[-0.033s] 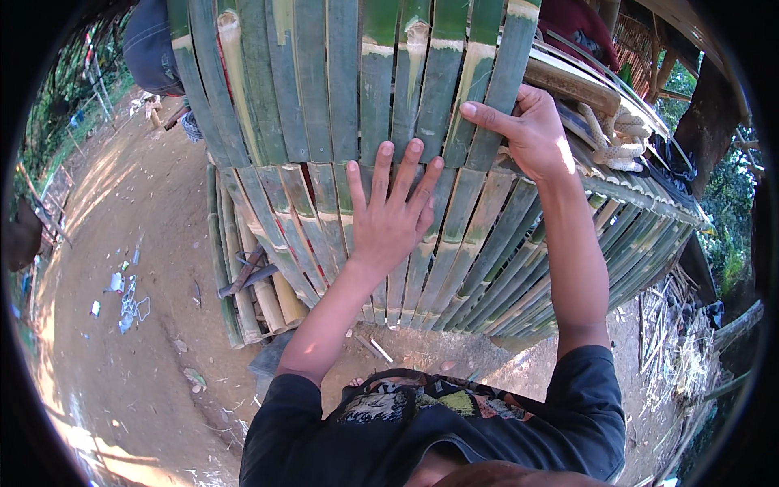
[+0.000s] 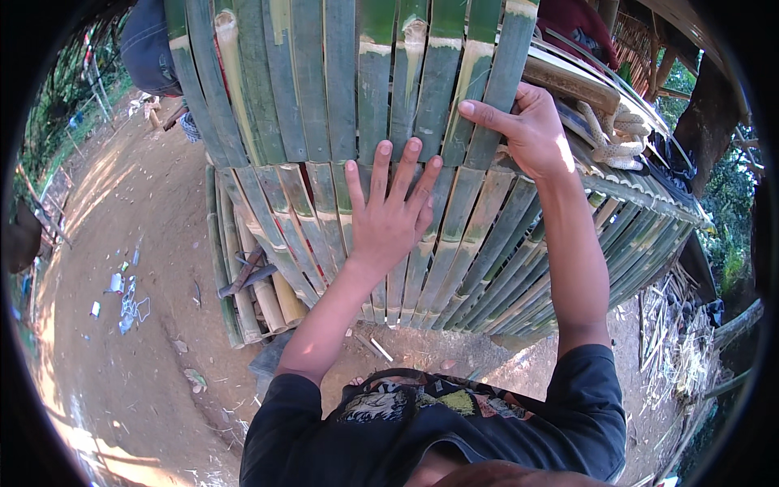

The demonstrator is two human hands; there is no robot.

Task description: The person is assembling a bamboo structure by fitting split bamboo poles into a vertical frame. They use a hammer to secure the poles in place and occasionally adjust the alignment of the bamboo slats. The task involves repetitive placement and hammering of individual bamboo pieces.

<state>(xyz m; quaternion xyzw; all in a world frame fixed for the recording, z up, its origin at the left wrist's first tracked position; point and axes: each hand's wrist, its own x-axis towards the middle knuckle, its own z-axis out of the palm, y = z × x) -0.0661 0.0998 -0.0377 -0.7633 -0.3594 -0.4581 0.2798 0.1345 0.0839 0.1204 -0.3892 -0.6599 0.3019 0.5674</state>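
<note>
A panel of split green bamboo slats [image 2: 324,97] lies in front of me, sloping down towards my body. My left hand [image 2: 389,215] rests flat on the slats in the middle of the panel, with its fingers spread and nothing in it. My right hand [image 2: 527,130] is further up and to the right. Its fingers curl over the right edge of one bamboo slat [image 2: 495,73], with the thumb lying across the slat's face. Both forearms come up from the lower edge in dark sleeves.
Another person in blue trousers [image 2: 146,49] stands at the upper left beyond the panel. Dirt ground [image 2: 122,365] with bits of litter lies to the left. More woven bamboo panels [image 2: 649,219] are stacked on the right, with bamboo scraps [image 2: 673,341] on the ground below them.
</note>
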